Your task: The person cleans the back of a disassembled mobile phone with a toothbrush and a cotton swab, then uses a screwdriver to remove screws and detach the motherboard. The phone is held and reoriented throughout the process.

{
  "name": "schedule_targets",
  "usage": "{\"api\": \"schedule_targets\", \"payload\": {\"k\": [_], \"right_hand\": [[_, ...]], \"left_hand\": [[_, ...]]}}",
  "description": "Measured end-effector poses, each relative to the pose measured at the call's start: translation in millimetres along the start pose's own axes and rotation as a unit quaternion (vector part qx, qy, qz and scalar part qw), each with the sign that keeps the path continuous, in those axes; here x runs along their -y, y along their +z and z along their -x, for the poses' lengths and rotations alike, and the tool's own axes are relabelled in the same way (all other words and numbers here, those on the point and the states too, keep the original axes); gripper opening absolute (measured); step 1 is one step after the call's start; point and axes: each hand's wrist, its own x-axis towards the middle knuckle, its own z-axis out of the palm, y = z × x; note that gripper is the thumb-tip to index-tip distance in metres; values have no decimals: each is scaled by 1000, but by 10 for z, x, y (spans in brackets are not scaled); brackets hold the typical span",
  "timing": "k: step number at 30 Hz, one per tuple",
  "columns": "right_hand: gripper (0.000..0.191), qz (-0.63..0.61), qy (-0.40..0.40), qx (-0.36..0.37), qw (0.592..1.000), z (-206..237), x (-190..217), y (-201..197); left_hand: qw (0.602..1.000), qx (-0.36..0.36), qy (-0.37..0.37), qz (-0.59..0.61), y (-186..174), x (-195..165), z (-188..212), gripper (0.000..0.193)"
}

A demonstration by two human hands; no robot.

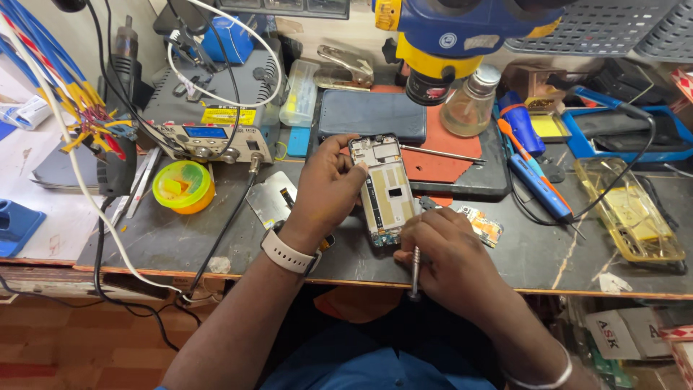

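Left hand [328, 191] clamps opened phone [386, 191] at its edge, right hand [444, 249] pinches screwdriver [415, 271] at its lower end; tip slip could gouge the board.

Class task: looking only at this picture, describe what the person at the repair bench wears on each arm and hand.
Both forearms are bare, with no sleeves or gloves showing. The left hand has a pale, cream-coloured strap round the wrist, like a watch or fitness band. The right hand has a thin silver bangle further up at the wrist. No rings are visible.
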Motion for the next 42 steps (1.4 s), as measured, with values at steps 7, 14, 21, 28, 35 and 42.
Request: {"api": "schedule_targets", "payload": {"k": [7,14,21,28,35,42], "right_hand": [[17,-30,58,56,996,-137,27,1],[19,22,46,133,990,-256,58,5],[23,-2,46,151,987,-318,70,-1],[17,-76,66,147,984,-313,-76,-90],[16,-112,116,54,985,-286,-205,-77],[24,-145,42,38,988,-297,-151,-30]], "left_hand": [[1000,-1,14,-6,15,-31,25,45],[995,-11,65,-70,-3,-30,46,42],[992,-13,76,-96,3,-57,82,45],[993,10,97,-70,-9,-38,82,48],[999,30,-15,21,8,-80,50,50],[999,12,-42,-6,12,-122,47,50]]}}
